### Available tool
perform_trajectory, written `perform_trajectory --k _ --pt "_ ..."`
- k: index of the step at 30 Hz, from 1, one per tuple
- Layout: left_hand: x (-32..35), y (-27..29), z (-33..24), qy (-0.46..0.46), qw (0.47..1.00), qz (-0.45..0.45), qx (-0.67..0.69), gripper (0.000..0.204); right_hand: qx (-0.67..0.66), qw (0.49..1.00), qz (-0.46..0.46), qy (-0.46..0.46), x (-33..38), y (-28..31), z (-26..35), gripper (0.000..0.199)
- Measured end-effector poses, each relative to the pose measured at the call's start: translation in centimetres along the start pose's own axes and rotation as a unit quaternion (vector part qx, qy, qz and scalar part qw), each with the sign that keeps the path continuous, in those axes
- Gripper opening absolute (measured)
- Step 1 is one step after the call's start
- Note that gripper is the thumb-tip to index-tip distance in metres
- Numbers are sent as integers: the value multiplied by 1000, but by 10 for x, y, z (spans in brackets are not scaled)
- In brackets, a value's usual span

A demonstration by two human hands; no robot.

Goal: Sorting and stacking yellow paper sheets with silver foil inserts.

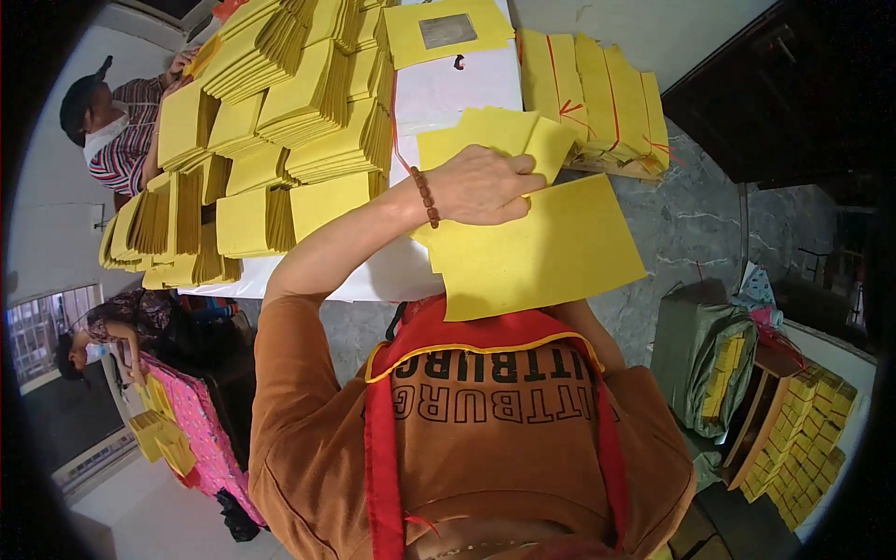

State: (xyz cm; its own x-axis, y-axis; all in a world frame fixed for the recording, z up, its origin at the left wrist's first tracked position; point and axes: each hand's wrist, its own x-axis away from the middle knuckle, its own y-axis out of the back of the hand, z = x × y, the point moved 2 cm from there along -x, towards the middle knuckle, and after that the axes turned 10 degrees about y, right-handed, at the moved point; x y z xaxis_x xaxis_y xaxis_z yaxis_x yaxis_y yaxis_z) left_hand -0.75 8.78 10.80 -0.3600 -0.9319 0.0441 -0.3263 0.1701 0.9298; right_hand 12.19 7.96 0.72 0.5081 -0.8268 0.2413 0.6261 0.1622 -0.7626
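Stretched over the white-covered table, my left hand (483,185) has its fingers curled on yellow paper sheets, thumb and fingertips pressed together at their edge. A large yellow sheet (551,252) spreads below the hand, tilted past the table's near edge. Smaller yellow sheets (485,131) fan out on the table just beyond my knuckles. My right hand is hidden under the large sheet; only part of its forearm (593,329) shows, so its grip is not visible. Brown beads circle my left wrist.
Stacks of folded yellow paper (303,103) crowd the table's left side. A yellow sheet with a grey square (448,33) lies at the far end. Red-tied yellow bundles (593,89) stand to the right. Two other people work at left, one at a pink-covered table (201,411).
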Motion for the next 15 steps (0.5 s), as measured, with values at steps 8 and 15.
perform_trajectory --k 8,15 --pt "25 36 36 113 981 -106 120 24 -83 996 -13 16 -3 6 -5 31" --pt "69 75 69 284 924 -256 5 15 27 999 -14 -23 -9 12 3 32"
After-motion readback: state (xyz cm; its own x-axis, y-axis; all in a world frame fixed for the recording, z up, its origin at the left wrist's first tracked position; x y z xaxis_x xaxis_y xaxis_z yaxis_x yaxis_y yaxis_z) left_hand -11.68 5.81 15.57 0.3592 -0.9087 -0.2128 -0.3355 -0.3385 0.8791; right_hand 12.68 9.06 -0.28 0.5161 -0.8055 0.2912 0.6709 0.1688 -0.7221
